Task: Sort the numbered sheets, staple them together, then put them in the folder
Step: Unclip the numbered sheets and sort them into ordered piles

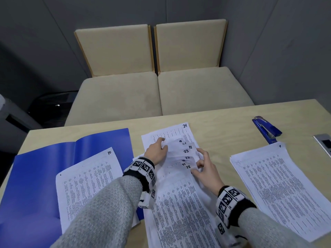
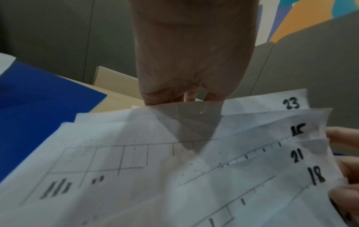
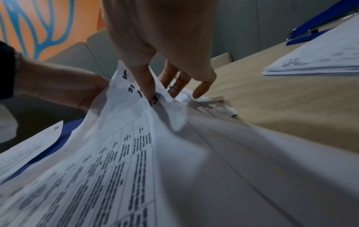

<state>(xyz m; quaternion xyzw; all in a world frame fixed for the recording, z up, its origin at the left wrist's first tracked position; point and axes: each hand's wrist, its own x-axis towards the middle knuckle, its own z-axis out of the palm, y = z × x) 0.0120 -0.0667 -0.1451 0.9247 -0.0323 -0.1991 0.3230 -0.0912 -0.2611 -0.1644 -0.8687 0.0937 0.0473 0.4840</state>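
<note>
A pile of numbered sheets (image 1: 179,203) lies in the middle of the table. Its far ends are lifted and fanned (image 2: 174,169), showing corners marked 9, 12, 23, 22, 21 and 18. My left hand (image 1: 162,145) grips the lifted ends from the left. My right hand (image 1: 200,163) pinches their numbered corners, thumb (image 3: 147,86) on top beside a corner marked 13. Sheet 24 (image 1: 172,133) lies flat behind them. An open blue folder (image 1: 35,176) at left carries sheet 10 (image 1: 89,179). A stack topped by sheet 1 (image 1: 279,185) sits right, with a blue stapler (image 1: 266,129) behind it.
The wooden table (image 1: 223,122) has a metal socket plate (image 1: 324,142) at its right edge. Two beige chairs (image 1: 161,90) stand against the far side. A dark bin (image 1: 52,102) is on the floor at left.
</note>
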